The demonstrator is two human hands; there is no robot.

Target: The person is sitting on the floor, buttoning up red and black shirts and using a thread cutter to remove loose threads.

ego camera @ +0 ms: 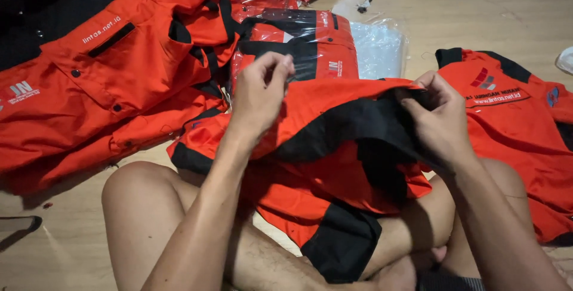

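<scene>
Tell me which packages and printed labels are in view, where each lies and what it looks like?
Clear plastic bag holding a folded orange and black shirt: floor, top centre, beyond the left hand.
Empty clear plastic bags: right of that packed shirt.
White chest print: orange shirt, upper left.
Red and grey logo with white lettering: orange shirt, right, past the right hand.

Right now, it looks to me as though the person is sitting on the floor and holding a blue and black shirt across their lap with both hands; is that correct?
Not quite: the shirt is orange-red and black, not blue and black, as the head view shows. The rest holds: the person sits on the floor, the left hand pinches the cloth at its upper edge, and the right hand has a grip on the black part, over the lap.
</scene>
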